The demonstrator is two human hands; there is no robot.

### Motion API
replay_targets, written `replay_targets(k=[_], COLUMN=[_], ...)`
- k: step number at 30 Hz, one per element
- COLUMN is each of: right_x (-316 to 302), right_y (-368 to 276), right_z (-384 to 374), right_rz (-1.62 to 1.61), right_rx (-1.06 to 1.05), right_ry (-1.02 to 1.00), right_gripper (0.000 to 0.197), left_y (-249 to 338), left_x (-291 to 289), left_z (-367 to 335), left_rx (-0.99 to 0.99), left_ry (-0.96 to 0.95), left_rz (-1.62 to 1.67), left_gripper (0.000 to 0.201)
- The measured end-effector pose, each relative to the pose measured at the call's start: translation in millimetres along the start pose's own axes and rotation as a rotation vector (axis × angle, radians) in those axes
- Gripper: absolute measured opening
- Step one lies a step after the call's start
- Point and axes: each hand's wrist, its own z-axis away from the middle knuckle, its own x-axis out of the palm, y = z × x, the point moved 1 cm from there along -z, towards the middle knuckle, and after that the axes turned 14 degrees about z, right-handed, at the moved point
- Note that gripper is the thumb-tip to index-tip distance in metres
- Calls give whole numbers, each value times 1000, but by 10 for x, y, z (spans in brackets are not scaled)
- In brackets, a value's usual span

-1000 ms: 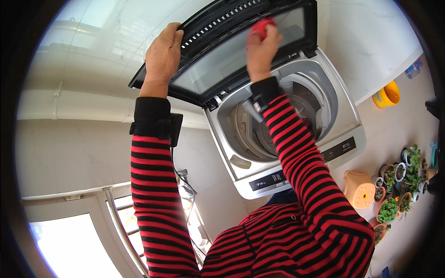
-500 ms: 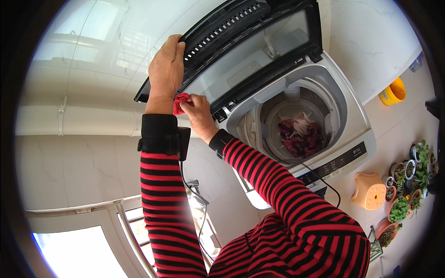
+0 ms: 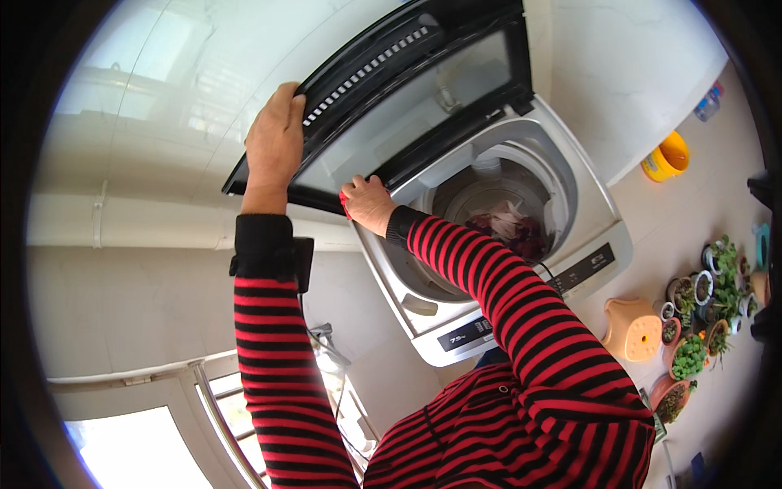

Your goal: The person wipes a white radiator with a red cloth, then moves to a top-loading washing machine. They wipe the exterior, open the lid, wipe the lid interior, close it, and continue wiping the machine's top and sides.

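Note:
A top-loading washing machine [image 3: 597, 191] with a grey body stands with its black-framed lid [image 3: 383, 102] raised. My left hand [image 3: 275, 147] grips the outer left edge of the lid, its fingers curled behind the frame. My right hand [image 3: 371, 205] is closed on a red cloth [image 3: 344, 205] and presses it near the lid's lower left corner, beside the hinge. Most of the cloth is hidden under the fingers. Down in the drum lie dark red and pale pink clothes [image 3: 509, 226], partly covered by my right forearm.
A marble-patterned wall with a white pipe [image 3: 163, 230] runs along the left. To the right on the floor are a yellow bucket [image 3: 668, 157], an orange stool [image 3: 633, 329] and several potted plants [image 3: 689, 355]. A metal railing [image 3: 224, 420] stands at lower left.
My right hand has moved with the red cloth, away from my left wrist to the lid's lower corner by the hinge. My left hand keeps hold of the lid. The view has shifted slightly.

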Motion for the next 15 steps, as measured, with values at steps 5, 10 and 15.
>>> replay_targets(k=[5, 10, 15], right_x=[-144, -173, -290], right_y=[614, 1304, 2105], right_z=[207, 448, 701], right_rz=[96, 195, 241], right_rx=[-12, -14, 1], right_ry=[67, 85, 77], right_gripper=[9, 11, 12], left_y=[68, 60, 40], left_x=[0, 3, 15], left_z=[40, 54, 76], left_rx=[-18, -17, -2], left_ry=[-15, -14, -11], left_rz=[-11, 7, -54], left_gripper=[28, 27, 33])
